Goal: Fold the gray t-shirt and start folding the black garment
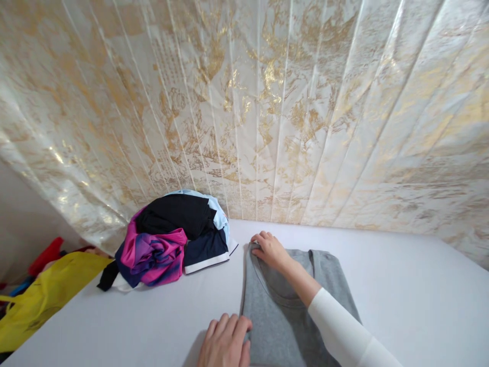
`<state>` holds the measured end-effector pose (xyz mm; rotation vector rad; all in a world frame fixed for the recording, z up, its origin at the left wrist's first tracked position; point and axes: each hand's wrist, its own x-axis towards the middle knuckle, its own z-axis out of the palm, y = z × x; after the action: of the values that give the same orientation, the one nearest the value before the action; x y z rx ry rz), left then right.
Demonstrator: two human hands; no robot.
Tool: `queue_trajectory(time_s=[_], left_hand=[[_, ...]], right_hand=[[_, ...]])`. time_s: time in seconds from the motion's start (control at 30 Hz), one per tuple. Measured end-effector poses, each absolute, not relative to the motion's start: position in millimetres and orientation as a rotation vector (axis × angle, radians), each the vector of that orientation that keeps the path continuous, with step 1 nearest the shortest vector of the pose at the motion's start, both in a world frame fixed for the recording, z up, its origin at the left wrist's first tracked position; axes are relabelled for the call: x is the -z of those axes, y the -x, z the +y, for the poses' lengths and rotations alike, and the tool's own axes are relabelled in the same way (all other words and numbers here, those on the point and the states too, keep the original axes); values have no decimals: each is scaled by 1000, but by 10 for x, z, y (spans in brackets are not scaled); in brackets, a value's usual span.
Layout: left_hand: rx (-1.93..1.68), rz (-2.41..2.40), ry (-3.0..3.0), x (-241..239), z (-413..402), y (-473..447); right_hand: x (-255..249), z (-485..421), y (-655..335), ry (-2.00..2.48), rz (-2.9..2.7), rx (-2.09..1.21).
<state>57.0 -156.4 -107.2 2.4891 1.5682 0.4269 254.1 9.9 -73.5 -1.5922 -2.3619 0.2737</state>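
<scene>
A grey top (290, 311) lies flat on the white table (401, 285), its neckline toward the wall. My right hand (269, 250), in a white sleeve, reaches across the garment and its curled fingers press on the far left corner near the collar. At the garment's near left edge my left hand (225, 341) rests palm down, fingers together and touching the cloth. I cannot see whether either hand pinches the fabric.
A heap of clothes (168, 239) in black, pink, navy and light blue sits at the back left of the table. A yellow bag (42, 295) and red items lie off the table's left edge. A gold-patterned white curtain (267, 102) hangs behind.
</scene>
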Motion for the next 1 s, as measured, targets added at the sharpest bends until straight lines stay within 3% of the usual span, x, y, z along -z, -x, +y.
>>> queue_trajectory(time_s=[0.2,0.4,0.57,0.73,1.0], left_hand=[[-422,1478,-2577,1029,-1515,-606],[-283,1391,-2608,634,-1454,-817],[-305,1339,-2577,270,-1172,-1440],[-508,1204,-2575,420,-465,-2263],[-470,965,-2638,734,31,-3013]], right_hand=[[605,-86,-3255,1474,-1998,-316],[689,-576,-4426,1868,-1619,-341],[876,-725,-4696,2117,-1591,-509],[903,-625,-4563,2207,-1618,-464],[924,-626,-4673,2234,-1552,-454]])
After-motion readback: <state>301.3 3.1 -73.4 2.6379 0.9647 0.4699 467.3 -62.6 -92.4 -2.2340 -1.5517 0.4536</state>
